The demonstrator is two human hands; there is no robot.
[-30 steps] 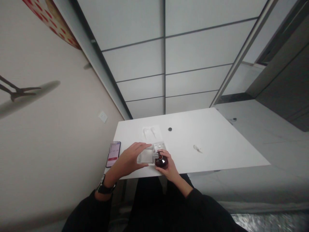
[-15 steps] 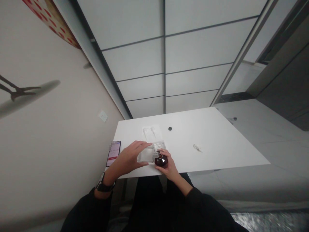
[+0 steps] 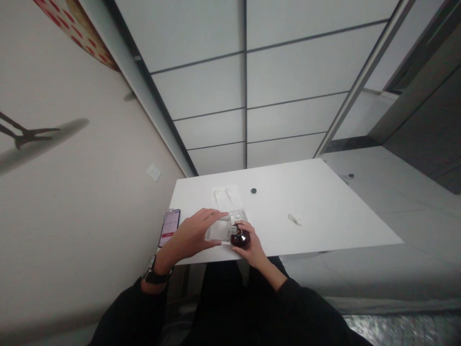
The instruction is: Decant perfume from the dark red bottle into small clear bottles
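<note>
The left hand lies with spread fingers on a clear plastic case, thumb at its near edge and fingers over its far edge, near the front edge of the white table. The right hand is closed around a small dark round bottle, touching the case at its 3 o'clock side. A phone lies at 9 o'clock of the left hand, a small black disc at 12 o'clock.

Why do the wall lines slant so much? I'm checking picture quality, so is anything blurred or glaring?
Head view: the wide lens bends and tilts the walls; the phone screen glows with its top part blurred; the clear box is faint against the white table; no harsh glare.
</note>
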